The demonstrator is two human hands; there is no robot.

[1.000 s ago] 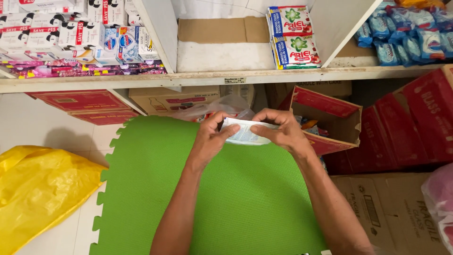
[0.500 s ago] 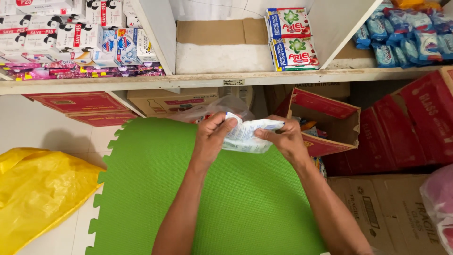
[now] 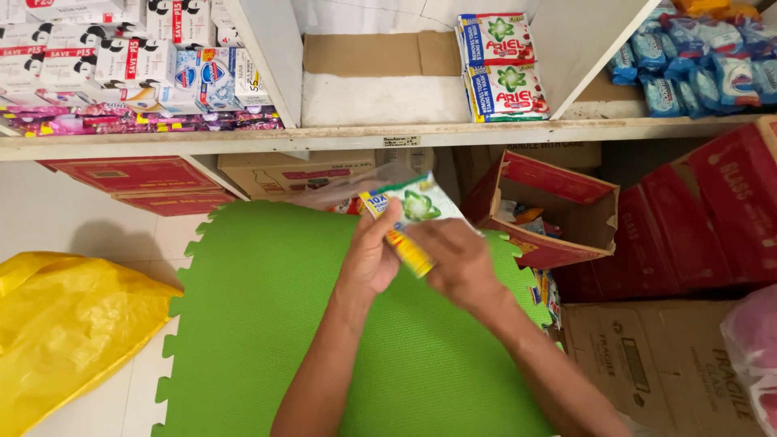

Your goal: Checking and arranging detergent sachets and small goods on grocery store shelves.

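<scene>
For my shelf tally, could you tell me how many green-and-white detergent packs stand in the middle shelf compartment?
2: the upper pack stands on the lower pack, at the right of that compartment. More may be hidden behind them.

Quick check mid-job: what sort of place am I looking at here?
Most likely a small shop or its stockroom. A shelf carries rows of packaged goods such as detergent sachets and blue packets, with cardboard boxes on the floor. Both hands, left hand and right hand, hold a sachet.
</scene>
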